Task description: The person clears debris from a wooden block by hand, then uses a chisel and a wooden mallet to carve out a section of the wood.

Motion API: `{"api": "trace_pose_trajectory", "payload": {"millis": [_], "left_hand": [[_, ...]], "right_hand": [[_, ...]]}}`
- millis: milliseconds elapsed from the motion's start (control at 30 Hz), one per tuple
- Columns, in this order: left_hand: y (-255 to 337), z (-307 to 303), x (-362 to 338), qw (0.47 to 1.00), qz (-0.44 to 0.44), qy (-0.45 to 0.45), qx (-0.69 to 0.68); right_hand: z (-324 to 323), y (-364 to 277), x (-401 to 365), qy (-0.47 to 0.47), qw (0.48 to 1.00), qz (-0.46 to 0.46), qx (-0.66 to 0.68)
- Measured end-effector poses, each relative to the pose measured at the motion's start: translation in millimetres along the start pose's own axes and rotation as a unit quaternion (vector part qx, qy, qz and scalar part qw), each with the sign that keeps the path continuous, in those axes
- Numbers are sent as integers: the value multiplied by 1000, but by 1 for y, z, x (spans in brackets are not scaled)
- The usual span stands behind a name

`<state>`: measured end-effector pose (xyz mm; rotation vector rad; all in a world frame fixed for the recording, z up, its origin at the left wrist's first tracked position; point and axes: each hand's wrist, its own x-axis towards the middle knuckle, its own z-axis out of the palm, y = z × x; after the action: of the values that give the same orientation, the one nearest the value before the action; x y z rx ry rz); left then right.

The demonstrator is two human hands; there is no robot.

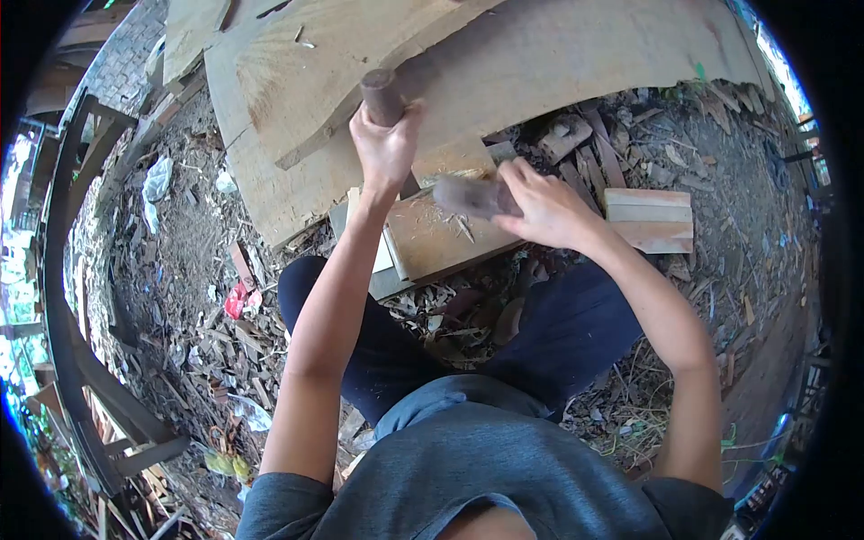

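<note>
I sit on the ground with a small wooden block (432, 238) in front of my knees. My left hand (385, 148) is shut around a dark round wooden handle (382, 95) that stands upright over the block. My right hand (544, 209) grips a blurred grey-brown wooden tool (463, 195) lying sideways just above the block. Wood chips lie on the block's top face.
Large pale planks (504, 63) lean across the ground beyond the block. A short layered board (652, 219) lies to the right. Wood scraps, shavings and litter cover the dirt all around. A dark wooden frame (76, 297) stands at the left.
</note>
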<state>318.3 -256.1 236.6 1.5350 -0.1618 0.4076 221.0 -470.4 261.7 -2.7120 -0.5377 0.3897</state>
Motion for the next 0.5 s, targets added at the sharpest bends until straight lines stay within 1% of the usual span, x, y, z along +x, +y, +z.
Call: {"api": "trace_pose_trajectory", "payload": {"millis": [33,67,133,167,200,233,267,333,367,400,433,467,500], "left_hand": [[2,-2,-2,1000,-2,-2,-6],[4,-5,-5,1000,-3,-4,-9],[9,-10,-16,1000,-5,-14,7],[12,-11,-22,1000,9,-22,-1],[14,-11,-28,999,20,-31,-11],[14,-12,-33,998,42,-35,8],[15,-15,-32,998,40,-41,5],[20,-36,-20,993,-43,33,-103],[8,-56,-6,980,-84,89,-156],[-10,-76,8,960,-124,143,-208],[-21,-86,14,938,-150,204,-238],[-31,-96,17,910,-174,266,-267],[-41,-104,19,885,-209,318,-270]], "right_hand": [[7,1,4,47,999,17,22],[14,1,10,51,998,17,29],[27,0,20,20,996,91,18],[34,3,25,-53,994,88,-26],[40,6,25,-50,994,95,-19],[40,0,25,-91,989,112,-26],[39,-2,24,-133,982,128,-36],[42,2,25,-126,983,129,-38],[42,2,24,-123,983,129,-49],[42,2,23,-120,983,128,-60],[50,7,24,-96,985,129,-67],[48,7,24,-93,985,126,-69],[45,6,24,-98,985,125,-70]]}}
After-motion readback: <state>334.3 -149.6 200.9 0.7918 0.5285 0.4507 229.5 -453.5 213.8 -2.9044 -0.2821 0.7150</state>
